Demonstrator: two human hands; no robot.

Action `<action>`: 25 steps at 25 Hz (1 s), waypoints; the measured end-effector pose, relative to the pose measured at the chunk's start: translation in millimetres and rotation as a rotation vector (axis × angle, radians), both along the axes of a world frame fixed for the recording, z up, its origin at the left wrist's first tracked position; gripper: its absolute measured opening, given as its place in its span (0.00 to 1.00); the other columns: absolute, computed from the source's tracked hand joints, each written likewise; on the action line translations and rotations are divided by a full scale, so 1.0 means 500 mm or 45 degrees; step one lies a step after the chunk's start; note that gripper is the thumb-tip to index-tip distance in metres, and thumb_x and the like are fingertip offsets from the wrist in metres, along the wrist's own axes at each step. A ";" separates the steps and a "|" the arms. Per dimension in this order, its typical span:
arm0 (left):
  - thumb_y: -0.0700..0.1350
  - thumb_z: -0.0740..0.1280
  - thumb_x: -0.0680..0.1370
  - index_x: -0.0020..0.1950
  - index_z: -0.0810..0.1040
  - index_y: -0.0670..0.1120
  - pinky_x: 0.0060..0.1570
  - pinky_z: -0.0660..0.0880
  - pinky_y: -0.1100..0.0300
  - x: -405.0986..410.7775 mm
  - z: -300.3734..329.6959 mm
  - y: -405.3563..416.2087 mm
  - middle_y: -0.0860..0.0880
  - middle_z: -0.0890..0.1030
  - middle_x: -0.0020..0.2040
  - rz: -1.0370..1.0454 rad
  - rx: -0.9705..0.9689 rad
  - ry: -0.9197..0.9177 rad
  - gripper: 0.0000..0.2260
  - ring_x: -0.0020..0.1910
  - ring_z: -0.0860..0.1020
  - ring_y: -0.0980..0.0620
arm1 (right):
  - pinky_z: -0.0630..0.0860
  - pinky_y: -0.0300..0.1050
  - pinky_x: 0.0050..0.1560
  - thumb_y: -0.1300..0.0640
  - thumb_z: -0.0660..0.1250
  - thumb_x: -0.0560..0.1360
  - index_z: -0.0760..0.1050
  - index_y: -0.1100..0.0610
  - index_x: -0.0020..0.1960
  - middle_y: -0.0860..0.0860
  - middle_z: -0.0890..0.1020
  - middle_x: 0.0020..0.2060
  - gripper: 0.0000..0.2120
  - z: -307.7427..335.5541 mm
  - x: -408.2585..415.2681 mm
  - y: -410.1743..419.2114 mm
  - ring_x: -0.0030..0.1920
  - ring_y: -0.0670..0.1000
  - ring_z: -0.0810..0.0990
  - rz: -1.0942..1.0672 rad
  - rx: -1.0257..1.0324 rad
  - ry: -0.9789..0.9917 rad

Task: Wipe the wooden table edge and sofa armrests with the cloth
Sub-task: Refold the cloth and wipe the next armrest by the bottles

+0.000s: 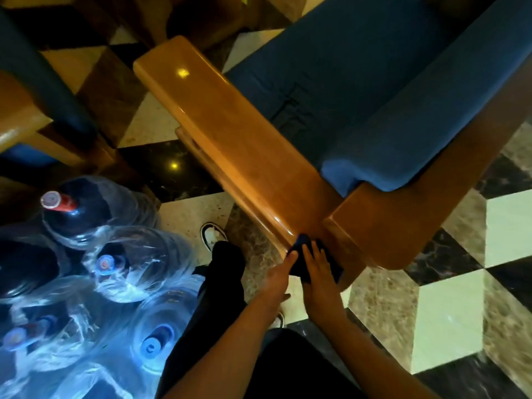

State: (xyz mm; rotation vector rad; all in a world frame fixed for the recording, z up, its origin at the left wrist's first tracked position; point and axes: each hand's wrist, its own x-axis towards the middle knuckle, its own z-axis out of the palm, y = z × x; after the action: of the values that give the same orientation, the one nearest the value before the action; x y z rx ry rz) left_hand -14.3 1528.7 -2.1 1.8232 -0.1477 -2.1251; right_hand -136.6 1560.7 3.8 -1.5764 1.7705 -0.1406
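While the right hand (318, 262) is pressing flat, fingers spread, on the dark cloth (302, 249) at the near end of the wooden armrest (230, 133), the left hand (277, 273) is pinching the cloth's edge. Most of this glossy armrest seems unwiped as yet. Water jugs (115, 269) are crowding the checkered floor (449, 312) alongside.

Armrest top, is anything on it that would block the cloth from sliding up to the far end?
Nothing visible. The cloth sits at the near end under both hands, and the armrest top is bare wood to its far end.
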 end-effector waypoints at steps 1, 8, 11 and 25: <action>0.63 0.73 0.74 0.69 0.78 0.50 0.59 0.78 0.49 0.021 0.016 -0.011 0.51 0.84 0.60 0.042 -0.046 -0.014 0.28 0.59 0.80 0.50 | 0.56 0.61 0.80 0.66 0.61 0.83 0.46 0.51 0.83 0.46 0.45 0.81 0.35 0.019 0.039 -0.025 0.84 0.55 0.47 -0.029 0.011 -0.085; 0.54 0.77 0.71 0.62 0.86 0.48 0.55 0.80 0.48 0.283 0.149 -0.173 0.42 0.88 0.56 0.649 -0.296 0.154 0.21 0.57 0.85 0.42 | 0.55 0.33 0.78 0.61 0.65 0.79 0.60 0.55 0.82 0.47 0.65 0.78 0.33 0.186 0.343 -0.257 0.78 0.39 0.58 0.142 -0.097 -0.410; 0.48 0.69 0.77 0.66 0.83 0.43 0.53 0.80 0.49 0.406 0.193 -0.266 0.39 0.86 0.58 0.867 -0.298 0.210 0.18 0.56 0.85 0.41 | 0.45 0.13 0.63 0.58 0.70 0.74 0.62 0.55 0.81 0.40 0.64 0.70 0.37 0.208 0.437 -0.377 0.66 0.16 0.47 0.325 -0.228 -0.475; 0.39 0.71 0.77 0.66 0.79 0.35 0.72 0.70 0.40 0.910 0.300 -0.494 0.35 0.82 0.65 1.150 -0.365 -0.012 0.19 0.67 0.78 0.36 | 0.80 0.55 0.60 0.59 0.76 0.76 0.79 0.54 0.53 0.60 0.84 0.57 0.08 0.264 0.918 -0.810 0.58 0.59 0.83 0.249 0.491 -0.580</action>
State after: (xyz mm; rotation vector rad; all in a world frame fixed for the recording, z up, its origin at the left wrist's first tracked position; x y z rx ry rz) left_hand 440.6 1281.8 148.0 1.3493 0.3025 -1.3698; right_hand 322.6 1155.9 136.0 -1.3011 1.2014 -0.0527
